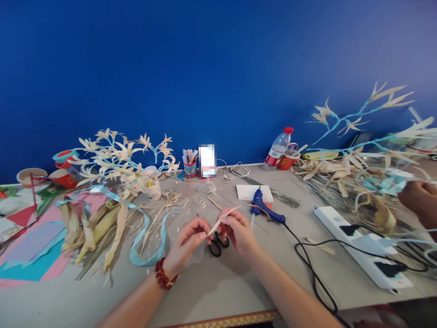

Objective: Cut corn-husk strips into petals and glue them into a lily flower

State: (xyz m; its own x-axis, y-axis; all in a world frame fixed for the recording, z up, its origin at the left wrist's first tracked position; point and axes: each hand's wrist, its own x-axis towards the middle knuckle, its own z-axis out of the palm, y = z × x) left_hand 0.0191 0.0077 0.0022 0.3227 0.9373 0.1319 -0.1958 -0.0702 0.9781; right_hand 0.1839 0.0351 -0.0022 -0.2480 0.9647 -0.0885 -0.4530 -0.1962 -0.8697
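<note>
Between my two hands is a thin, pale strip of corn husk (215, 226). My left hand (191, 239), with a red bead bracelet (165, 274) at the wrist, pinches its lower end. The fingers of my right hand (238, 230) are closed on the strip's upper part, and a narrow tail runs off to the right. Black-handled scissors (215, 248) lie on the table just below and behind my fingers, partly hidden by them. A blue glue gun (266, 207) rests to the right of my right hand, partly over a white card (244, 192).
Husk flowers on blue stems (126, 152) stand at the left, near dried husks (102, 225) and blue ribbon (146, 260). A white power strip (362, 250) with black cables lies right. Behind stand a bottle (278, 148) and a pen cup (190, 169). Another person's hand (418, 200) is far right.
</note>
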